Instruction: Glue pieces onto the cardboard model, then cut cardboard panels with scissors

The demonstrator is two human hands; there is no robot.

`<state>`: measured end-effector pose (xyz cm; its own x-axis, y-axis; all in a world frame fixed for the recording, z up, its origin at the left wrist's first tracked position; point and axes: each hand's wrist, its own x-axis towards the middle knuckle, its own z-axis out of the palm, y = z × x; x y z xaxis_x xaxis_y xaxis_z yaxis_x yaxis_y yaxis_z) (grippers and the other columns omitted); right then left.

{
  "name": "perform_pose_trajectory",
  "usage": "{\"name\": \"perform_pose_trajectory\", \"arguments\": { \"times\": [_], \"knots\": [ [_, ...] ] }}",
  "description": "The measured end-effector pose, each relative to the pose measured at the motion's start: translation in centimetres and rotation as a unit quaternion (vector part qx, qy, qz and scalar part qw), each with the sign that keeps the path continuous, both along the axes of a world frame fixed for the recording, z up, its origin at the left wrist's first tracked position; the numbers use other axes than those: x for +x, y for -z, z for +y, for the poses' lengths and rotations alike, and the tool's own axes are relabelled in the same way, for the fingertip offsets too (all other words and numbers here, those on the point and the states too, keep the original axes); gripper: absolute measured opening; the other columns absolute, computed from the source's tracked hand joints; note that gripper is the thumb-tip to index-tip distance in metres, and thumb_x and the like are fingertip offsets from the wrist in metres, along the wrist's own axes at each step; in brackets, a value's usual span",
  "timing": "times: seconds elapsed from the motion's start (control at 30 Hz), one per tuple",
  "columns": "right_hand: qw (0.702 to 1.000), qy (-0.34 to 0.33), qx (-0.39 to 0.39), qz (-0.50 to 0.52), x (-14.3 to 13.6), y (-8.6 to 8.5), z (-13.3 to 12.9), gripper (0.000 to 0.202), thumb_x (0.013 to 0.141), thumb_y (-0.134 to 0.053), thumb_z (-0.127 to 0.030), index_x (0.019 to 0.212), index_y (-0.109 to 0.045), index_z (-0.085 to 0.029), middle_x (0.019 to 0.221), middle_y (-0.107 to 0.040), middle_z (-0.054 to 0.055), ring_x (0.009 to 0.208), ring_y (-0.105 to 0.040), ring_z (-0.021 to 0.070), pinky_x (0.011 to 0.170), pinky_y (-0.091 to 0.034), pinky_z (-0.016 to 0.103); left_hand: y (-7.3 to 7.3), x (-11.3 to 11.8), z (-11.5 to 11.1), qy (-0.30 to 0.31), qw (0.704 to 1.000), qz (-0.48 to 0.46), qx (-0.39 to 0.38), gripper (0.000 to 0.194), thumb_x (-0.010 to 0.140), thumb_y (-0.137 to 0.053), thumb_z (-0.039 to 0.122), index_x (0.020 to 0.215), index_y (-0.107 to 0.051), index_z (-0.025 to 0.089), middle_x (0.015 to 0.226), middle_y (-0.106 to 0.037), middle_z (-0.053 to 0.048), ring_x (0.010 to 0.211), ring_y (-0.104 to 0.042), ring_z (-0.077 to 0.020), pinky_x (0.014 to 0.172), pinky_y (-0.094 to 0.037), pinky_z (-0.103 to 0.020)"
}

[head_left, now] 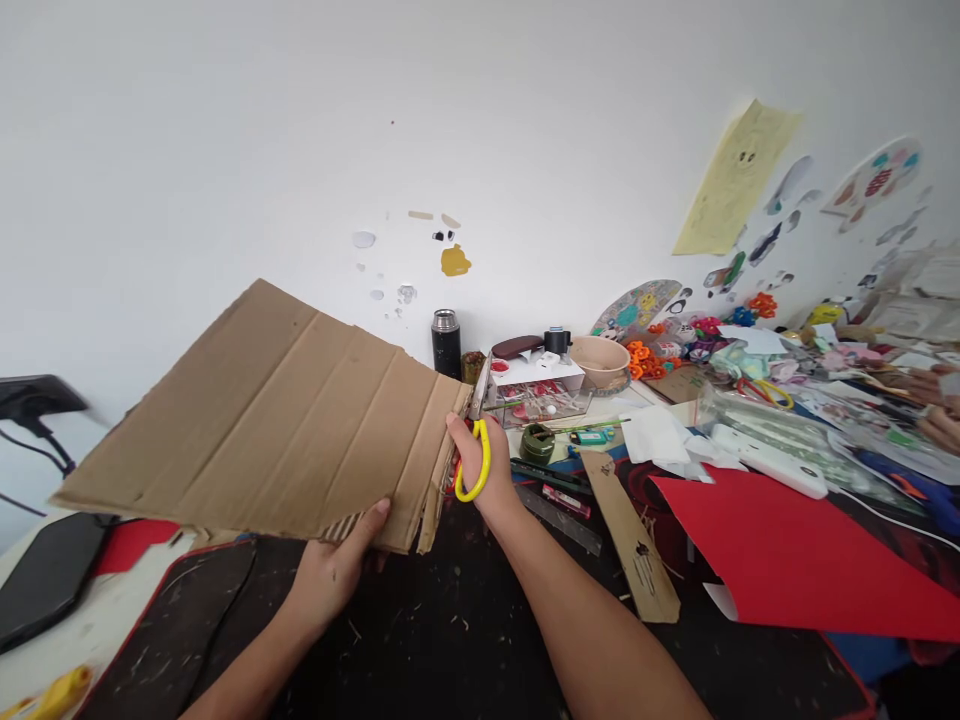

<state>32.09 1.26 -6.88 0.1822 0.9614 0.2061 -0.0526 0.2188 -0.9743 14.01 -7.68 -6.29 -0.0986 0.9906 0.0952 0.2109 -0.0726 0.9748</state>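
Note:
A large sheet of brown corrugated cardboard (277,420) is held up, tilted, above the dark desk mat. My left hand (341,570) grips its lower edge, with the thumb on the near face and the fingers mostly hidden behind. At the sheet's right edge, my right hand (484,465) is closed on scissors (481,462) with yellow-rimmed handles. Their blades point up beside the edge, where a narrow strip hangs partly cut from the sheet. Whether the blades touch the cardboard there I cannot tell.
A cardboard strip (626,535) and red paper (802,560) lie to the right. Behind stand a black flask (446,345), a clear box (544,400) and a pink bowl (601,360). Another person's hands (937,405) show at the far right. A black tablet-like object (52,575) lies left.

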Motion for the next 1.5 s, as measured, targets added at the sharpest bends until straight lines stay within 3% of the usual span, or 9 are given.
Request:
{"name": "perform_pose_trajectory", "arguments": {
  "times": [0.23, 0.5, 0.73, 0.87, 1.13, 1.27, 1.33, 1.4, 1.5],
  "knots": [
    [0.997, 0.035, 0.061, -0.023, 0.3, -1.3, -0.6, 0.031, 0.09, -0.066, -0.049, 0.096, -0.074, -0.019, 0.092, -0.078, 0.007, 0.093, -0.072, 0.028, 0.089, -0.055, 0.037, -0.1, 0.6, -0.3, 0.021, 1.0, -0.007, 0.006, 0.064, 0.08, -0.069, 0.076, 0.045, -0.059, 0.023, 0.039, -0.053, -0.005, 0.036, -0.047, -0.0168, 0.039, -0.041, -0.029],
    [0.999, -0.009, 0.034, 0.026, 0.1, -0.5, -0.1, 0.035, 0.089, -0.065, -0.052, 0.099, -0.074, -0.02, 0.096, -0.079, 0.008, 0.101, -0.072, 0.029, 0.082, -0.057, 0.034, -0.1, 0.2, 0.1, -0.007, 0.999, -0.049, -0.001, 0.059, 0.074, -0.077, 0.073, 0.049, -0.06, 0.023, 0.04, -0.053, -0.006, 0.033, -0.048, -0.0181, 0.035, -0.035, -0.029],
    [0.999, 0.001, 0.008, 0.033, 0.1, -0.2, -0.1, 0.035, 0.085, -0.072, -0.056, 0.084, -0.068, -0.021, 0.071, -0.07, 0.002, 0.075, -0.068, 0.0244, 0.067, -0.054, 0.032, -0.1, 0.0, 0.1, -0.006, 1.0, -0.029, 0.002, 0.059, 0.076, -0.076, 0.074, 0.049, -0.061, 0.024, 0.04, -0.055, -0.007, 0.035, -0.051, -0.0194, 0.038, -0.037, -0.03],
    [0.998, -0.035, -0.036, 0.047, -0.1, -0.2, -0.3, 0.036, 0.084, -0.074, -0.057, 0.084, -0.064, -0.023, 0.052, -0.053, -0.005, 0.054, -0.058, 0.0191, 0.052, -0.049, 0.028, 0.2, -0.1, 0.0, -0.008, 1.0, -0.017, 0.015, 0.062, 0.079, -0.072, 0.076, 0.048, -0.062, 0.023, 0.042, -0.057, -0.008, 0.038, -0.052, -0.0192, 0.041, -0.039, -0.03],
    [0.996, -0.045, -0.059, 0.048, -0.3, -0.7, -0.8, 0.038, 0.081, -0.072, -0.06, 0.084, -0.061, -0.023, 0.049, -0.048, -0.009, 0.038, -0.043, 0.0141, 0.038, -0.039, 0.026, -0.6, 0.1, 0.0, -0.019, 0.999, -0.042, -0.007, 0.059, 0.069, -0.079, 0.078, 0.05, -0.062, 0.025, 0.043, -0.057, -0.006, 0.039, -0.051, -0.0216, 0.043, -0.043, -0.034],
    [0.999, -0.016, -0.003, 0.042, -0.2, -0.9, -0.8, 0.036, 0.083, -0.072, -0.056, 0.087, -0.067, -0.021, 0.072, -0.07, 0.001, 0.067, -0.067, 0.0213, 0.062, -0.055, 0.03, -0.2, -0.7, 0.5, -0.025, 0.998, -0.062, -0.007, 0.045, 0.063, -0.091, 0.065, 0.069, -0.075, 0.023, 0.073, -0.077, -0.013, 0.077, -0.074, -0.0331, 0.08, -0.061, -0.043],
    [0.999, -0.004, 0.023, 0.033, -0.2, -0.8, -0.8, 0.035, 0.084, -0.071, -0.055, 0.09, -0.07, -0.021, 0.084, -0.075, 0.005, 0.087, -0.072, 0.0257, 0.075, -0.057, 0.032, 0.6, -1.2, 0.8, -0.023, 0.996, -0.084, -0.008, 0.041, 0.06, -0.096, 0.056, 0.078, -0.077, 0.024, 0.085, -0.08, -0.014, 0.1, -0.076, -0.0366, 0.106, -0.055, -0.048],
    [0.999, -0.003, 0.012, 0.03, -0.3, -0.6, -0.7, 0.035, 0.084, -0.07, -0.056, 0.089, -0.069, -0.021, 0.075, -0.072, 0.003, 0.084, -0.072, 0.0264, 0.071, -0.057, 0.032, 1.3, -1.6, 1.1, -0.029, 0.993, -0.11, -0.005, 0.038, 0.062, -0.097, 0.05, 0.082, -0.077, 0.024, 0.083, -0.079, -0.012, 0.109, -0.074, -0.037, 0.118, -0.046, -0.051],
    [0.998, -0.017, -0.033, 0.045, -0.5, -0.4, -0.8, 0.035, 0.083, -0.071, -0.058, 0.084, -0.062, -0.024, 0.053, -0.056, -0.004, 0.057, -0.062, 0.0211, 0.053, -0.051, 0.029, 1.7, -1.7, 1.4, -0.045, 0.989, -0.144, 0.008, 0.037, 0.062, -0.099, 0.04, 0.087, -0.076, 0.023, 0.082, -0.079, -0.011, 0.114, -0.074, -0.0364, 0.117, -0.047, -0.05]
  ]
}}
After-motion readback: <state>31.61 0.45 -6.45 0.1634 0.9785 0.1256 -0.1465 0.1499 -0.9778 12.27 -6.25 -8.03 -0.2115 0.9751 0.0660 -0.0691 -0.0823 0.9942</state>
